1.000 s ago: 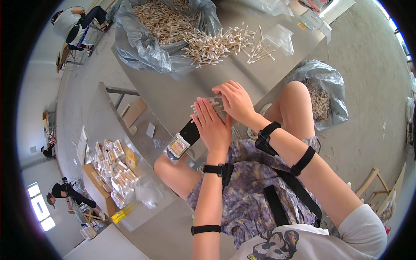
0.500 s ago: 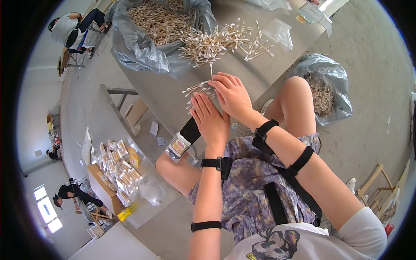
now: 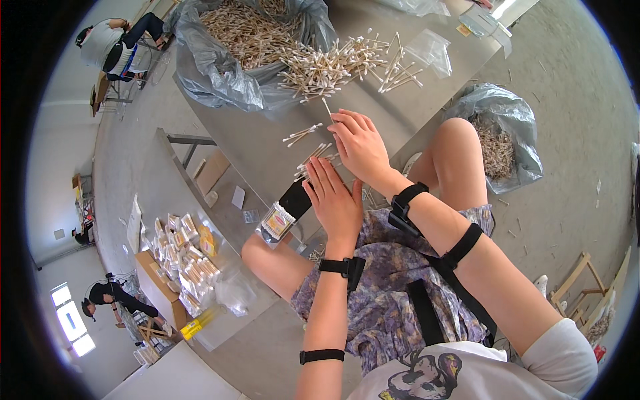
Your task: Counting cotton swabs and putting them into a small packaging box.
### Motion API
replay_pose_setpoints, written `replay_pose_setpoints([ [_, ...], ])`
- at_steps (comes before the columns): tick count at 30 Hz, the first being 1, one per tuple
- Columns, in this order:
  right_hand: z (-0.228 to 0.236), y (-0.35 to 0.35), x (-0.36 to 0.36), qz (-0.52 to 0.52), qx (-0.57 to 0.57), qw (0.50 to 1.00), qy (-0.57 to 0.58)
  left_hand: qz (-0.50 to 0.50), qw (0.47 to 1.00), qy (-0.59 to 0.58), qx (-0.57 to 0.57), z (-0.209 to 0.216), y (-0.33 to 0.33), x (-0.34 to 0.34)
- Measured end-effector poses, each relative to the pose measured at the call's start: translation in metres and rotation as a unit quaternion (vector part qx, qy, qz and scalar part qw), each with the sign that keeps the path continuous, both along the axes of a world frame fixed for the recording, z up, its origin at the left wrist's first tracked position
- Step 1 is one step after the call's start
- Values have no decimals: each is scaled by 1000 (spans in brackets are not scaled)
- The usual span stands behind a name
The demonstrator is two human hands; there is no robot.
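My right hand (image 3: pixel 363 148) pinches a single cotton swab (image 3: pixel 327 108), whose white tip points away from me toward the big pile. Flat and with fingers stretched out, my left hand (image 3: pixel 335 200) lies at the table's near edge, fingertips over a small row of cotton swabs (image 3: pixel 311 157) that it partly covers. Just beyond them a few more swabs (image 3: pixel 303 135) lie together in a small bundle. Left of my left hand is a black strip (image 3: pixel 295 198) with a clear packet of swabs (image 3: pixel 276 221) at its end, by my knee.
A grey plastic bag (image 3: pixel 233 87) spills a heap of swabs (image 3: pixel 333 67) over the metal table (image 3: pixel 393 110). Clear bags (image 3: pixel 430 50) lie far right. Another swab-filled bag (image 3: pixel 527 127) stands on the floor. Packed swabs (image 3: pixel 190 267) cover the left table. Other people sit farther off.
My left hand has drawn back toward me and slightly right, uncovering a small bundle of swabs that now lies apart. The swab in my right hand has tilted to the left.
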State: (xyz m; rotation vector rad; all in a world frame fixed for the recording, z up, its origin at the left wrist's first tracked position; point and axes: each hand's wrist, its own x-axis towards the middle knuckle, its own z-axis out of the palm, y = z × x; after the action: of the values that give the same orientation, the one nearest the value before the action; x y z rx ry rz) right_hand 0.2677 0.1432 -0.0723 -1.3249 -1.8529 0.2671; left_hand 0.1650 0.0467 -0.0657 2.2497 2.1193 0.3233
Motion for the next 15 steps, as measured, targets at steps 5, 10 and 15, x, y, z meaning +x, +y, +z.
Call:
replay_pose_setpoints([
  [5,-2,1,1,1,0,1000,-2,-10,1000,5,-3,2,12,-6],
  [10,-1,0,5,13,-15,1000,-10,-9,997,-75,4,7,48,-20],
  [15,3,-1,3,14,-22,1000,3,-36,996,-77,18,12,85,-37],
])
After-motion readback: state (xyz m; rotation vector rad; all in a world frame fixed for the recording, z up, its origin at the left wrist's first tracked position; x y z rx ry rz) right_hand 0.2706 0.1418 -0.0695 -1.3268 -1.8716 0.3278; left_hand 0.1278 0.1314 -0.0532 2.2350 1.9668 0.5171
